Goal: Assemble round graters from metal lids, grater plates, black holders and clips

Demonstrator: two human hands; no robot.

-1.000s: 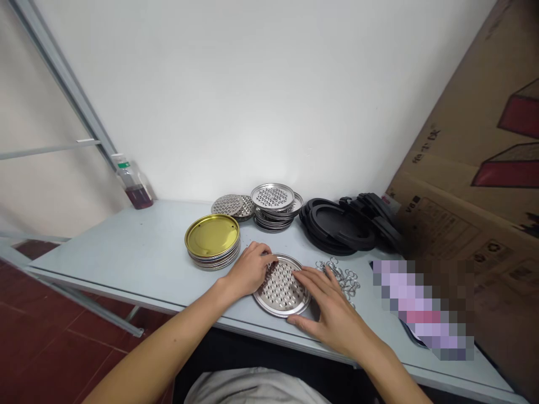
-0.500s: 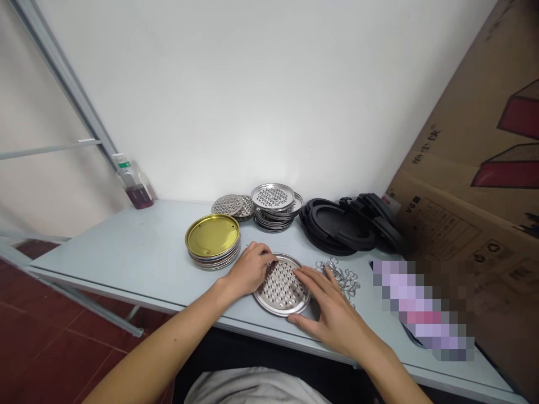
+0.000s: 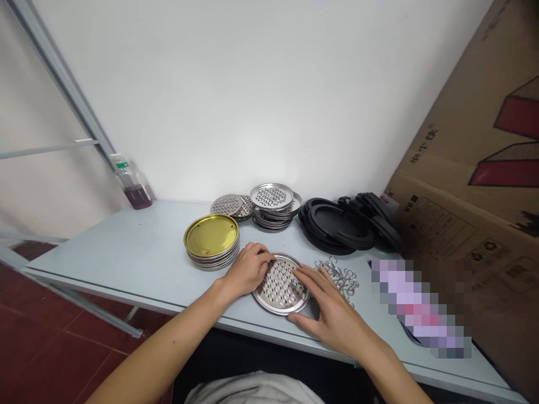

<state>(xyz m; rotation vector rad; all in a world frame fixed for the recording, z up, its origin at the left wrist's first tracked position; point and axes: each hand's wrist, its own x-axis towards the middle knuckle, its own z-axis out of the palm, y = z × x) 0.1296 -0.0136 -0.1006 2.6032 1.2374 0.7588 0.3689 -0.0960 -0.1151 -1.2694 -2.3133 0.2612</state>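
Note:
A round metal grater plate [image 3: 283, 289] with rows of raised holes and a shiny rim lies on the table in front of me. My left hand [image 3: 250, 269] grips its left edge, fingers curled over the upper rim. From the other side my right hand [image 3: 326, 303] clasps it, fingertips on the right part of the face and thumb at the front rim. Just beyond my right fingers is a heap of small metal rings [image 3: 343, 278]. A stack of round lids [image 3: 211, 238], gold on top, stands left of my left hand.
Against the wall are loose perforated discs [image 3: 227, 205], a stack of grater plates [image 3: 272, 205] and black round plastic parts [image 3: 337, 224]. A bottle with dark liquid [image 3: 137, 193] stands far left. Right are a blurred-out flat item [image 3: 415, 308] and a large cardboard box [image 3: 455, 224].
Both hands keep their hold on the grater plate, with hardly any movement. The whole view has shifted very slightly.

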